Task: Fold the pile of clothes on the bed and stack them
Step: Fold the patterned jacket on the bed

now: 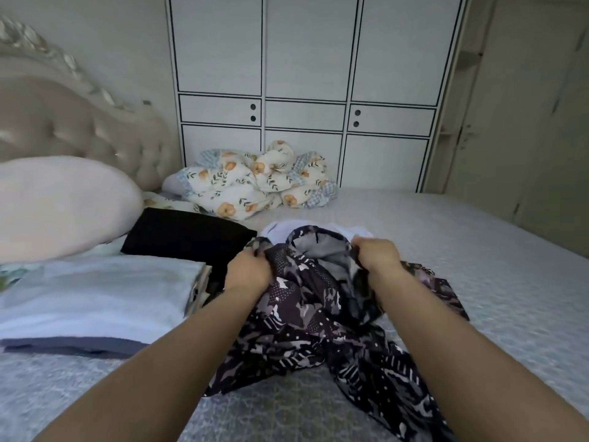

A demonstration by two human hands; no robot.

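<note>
On the grey bed (446, 237), the patterned garment (306, 317) lies crumpled, trailing toward the person. The left hand (250, 271) and right hand (376, 255) each grip its far edge, stretched sideways between them.

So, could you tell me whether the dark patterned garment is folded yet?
Not folded. The dark patterned garment hangs bunched from the left hand and right hand, trailing crumpled over the grey bed.
</note>
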